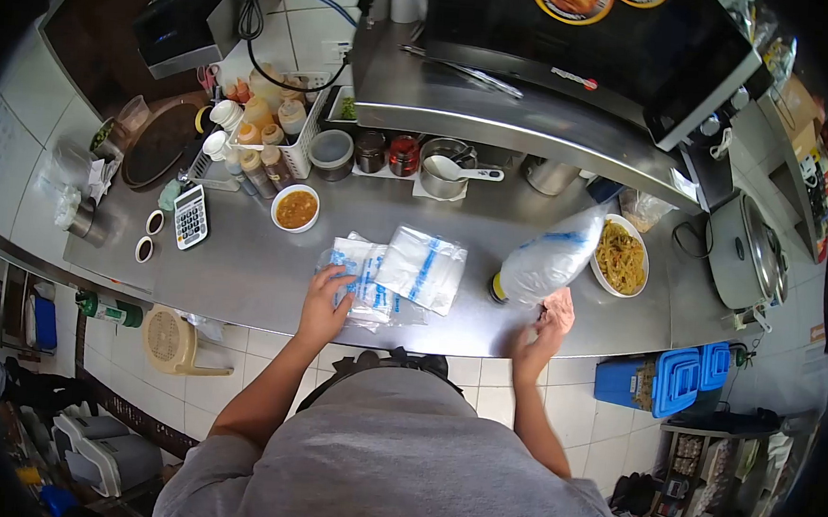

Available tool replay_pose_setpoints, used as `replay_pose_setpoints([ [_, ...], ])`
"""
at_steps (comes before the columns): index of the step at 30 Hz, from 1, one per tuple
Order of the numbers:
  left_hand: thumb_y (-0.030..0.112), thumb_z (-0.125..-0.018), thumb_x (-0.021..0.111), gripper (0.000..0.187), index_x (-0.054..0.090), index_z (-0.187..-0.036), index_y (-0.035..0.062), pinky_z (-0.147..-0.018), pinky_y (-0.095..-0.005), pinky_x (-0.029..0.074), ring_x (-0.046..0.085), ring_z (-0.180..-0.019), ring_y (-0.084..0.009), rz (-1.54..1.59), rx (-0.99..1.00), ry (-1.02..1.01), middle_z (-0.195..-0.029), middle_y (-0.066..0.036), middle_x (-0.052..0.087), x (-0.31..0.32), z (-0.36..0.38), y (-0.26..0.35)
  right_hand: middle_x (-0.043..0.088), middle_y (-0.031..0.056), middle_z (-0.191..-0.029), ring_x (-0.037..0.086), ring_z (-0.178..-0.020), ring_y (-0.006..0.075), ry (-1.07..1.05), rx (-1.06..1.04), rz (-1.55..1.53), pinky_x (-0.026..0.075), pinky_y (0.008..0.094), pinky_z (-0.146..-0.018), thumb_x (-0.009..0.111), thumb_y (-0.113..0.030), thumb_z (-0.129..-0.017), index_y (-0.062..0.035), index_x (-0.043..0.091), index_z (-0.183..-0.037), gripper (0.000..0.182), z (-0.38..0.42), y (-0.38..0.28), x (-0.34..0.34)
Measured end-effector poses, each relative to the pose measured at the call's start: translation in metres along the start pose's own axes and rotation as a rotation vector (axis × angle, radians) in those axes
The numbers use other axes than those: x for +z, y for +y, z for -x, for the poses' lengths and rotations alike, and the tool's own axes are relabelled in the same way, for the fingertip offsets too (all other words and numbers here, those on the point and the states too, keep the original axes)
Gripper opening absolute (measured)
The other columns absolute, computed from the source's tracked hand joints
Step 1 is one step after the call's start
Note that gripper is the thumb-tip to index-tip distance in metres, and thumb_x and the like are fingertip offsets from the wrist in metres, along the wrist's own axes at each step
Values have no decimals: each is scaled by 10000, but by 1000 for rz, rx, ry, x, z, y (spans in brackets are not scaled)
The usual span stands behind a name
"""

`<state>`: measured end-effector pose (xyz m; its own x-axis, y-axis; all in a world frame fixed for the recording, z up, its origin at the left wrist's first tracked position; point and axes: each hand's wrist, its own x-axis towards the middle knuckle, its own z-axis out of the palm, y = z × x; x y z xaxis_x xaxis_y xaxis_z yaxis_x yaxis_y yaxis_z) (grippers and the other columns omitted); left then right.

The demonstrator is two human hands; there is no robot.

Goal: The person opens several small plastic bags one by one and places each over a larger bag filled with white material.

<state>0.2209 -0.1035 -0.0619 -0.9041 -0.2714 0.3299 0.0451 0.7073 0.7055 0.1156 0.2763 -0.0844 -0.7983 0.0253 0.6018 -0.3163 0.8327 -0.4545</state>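
Observation:
My left hand (326, 302) lies with fingers spread on a stack of flat plastic bags with blue print (367, 277). Beside that stack is a second folded pack of bags (423, 268). Near the counter's front edge, my right hand (542, 342) has its fingers curled against a crumpled pinkish item (557, 313); whether it grips this is unclear. Just behind it stands a puffed clear plastic bag with blue print (551, 262), a yellow-rimmed dark object (499, 287) at its lower left. A bowl of noodles (620, 258) sits to the right of the bag.
On the steel counter (232, 281) are a soup bowl (296, 209), a calculator (191, 216), two small sauce cups (155, 222), a basket of bottles (298, 147) and a pot with a ladle (438, 182). A raised shelf (537, 114) overhangs the back. A large lidded cooker (742, 250) stands right.

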Motion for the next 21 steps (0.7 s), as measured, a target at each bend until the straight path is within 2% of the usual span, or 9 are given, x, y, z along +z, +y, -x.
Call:
replay_pose_setpoints([
  [3, 89, -800, 654, 289, 639, -1088, 67, -1035, -438, 357, 451, -1218, -359, 31, -5, 12, -1241, -145, 541, -12, 5, -14, 516, 208, -1239, 467, -1170, 404, -396, -125, -235, 340, 473, -1008, 648, -74, -773, -10, 573, -1086, 328, 47, -57, 12],
  [5, 90, -803, 655, 278, 642, -1080, 66, -1034, -443, 360, 454, -1213, -364, 22, 32, -17, -1240, -138, 543, -17, 8, -16, 470, 209, -1325, 427, -1222, 397, -459, -215, -252, 324, 493, -1020, 638, -95, -799, -17, 567, -1147, 363, 30, -104, 37],
  [8, 91, -804, 657, 270, 643, -1073, 67, -1035, -444, 361, 455, -1213, -364, 46, 37, -36, -1236, -136, 545, -26, 8, -11, 461, 191, -1354, 390, -1263, 386, -406, -175, -215, 278, 525, -1052, 619, -110, -826, -45, 568, -1196, 379, -5, -132, 89],
  [10, 89, -803, 656, 269, 644, -1071, 67, -1034, -444, 362, 454, -1215, -363, 60, 42, -27, -1236, -134, 545, -29, 10, -12, 465, 170, -1356, 359, -1291, 373, -358, -337, 101, 225, 563, -1077, 610, -114, -825, -54, 586, -1139, 321, -15, -133, 118],
  [14, 77, -800, 653, 265, 646, -1065, 71, -1032, -437, 365, 456, -1219, -357, 79, 63, -11, -1233, -126, 549, -42, 10, -13, 468, 153, -1353, 362, -1293, 363, -408, -435, 51, 182, 598, -1086, 611, -112, -807, -50, 587, -1046, 248, -18, -131, 130],
  [17, 84, -768, 688, 399, 604, -1157, 81, -1039, -429, 359, 437, -1236, -361, 75, 77, -38, -1276, -133, 516, -50, 6, -18, 524, 160, -1253, 430, -1230, 353, -333, -392, -97, 274, 529, -1060, 617, -50, -769, -51, 575, -958, 194, -24, -156, 97],
  [19, 104, -743, 721, 495, 565, -1213, 80, -1047, -427, 350, 420, -1253, -365, 148, 63, -76, -1317, -140, 482, -51, -7, -5, 581, 145, -1072, 533, -1072, 322, -528, -91, -418, 400, 429, -954, 617, 16, -749, -52, 581, -974, 237, -21, -166, 77],
  [20, 124, -719, 753, 596, 525, -1268, 79, -1055, -425, 341, 402, -1269, -370, 216, 44, -109, -1358, -147, 448, -47, -14, 3, 581, 145, -1072, 533, -1072, 322, -520, -85, -414, 400, 429, -954, 617, 16, -749, -52, 581, -974, 237, -21, -174, 65],
  [21, 124, -719, 753, 596, 525, -1268, 79, -1055, -425, 341, 402, -1269, -370, 218, 53, -114, -1358, -147, 448, -40, -22, 9, 586, 136, -989, 560, -974, 299, -579, -5, -458, 437, 393, -873, 629, 34, -745, -53, 585, -1010, 282, -23, -184, 53],
])
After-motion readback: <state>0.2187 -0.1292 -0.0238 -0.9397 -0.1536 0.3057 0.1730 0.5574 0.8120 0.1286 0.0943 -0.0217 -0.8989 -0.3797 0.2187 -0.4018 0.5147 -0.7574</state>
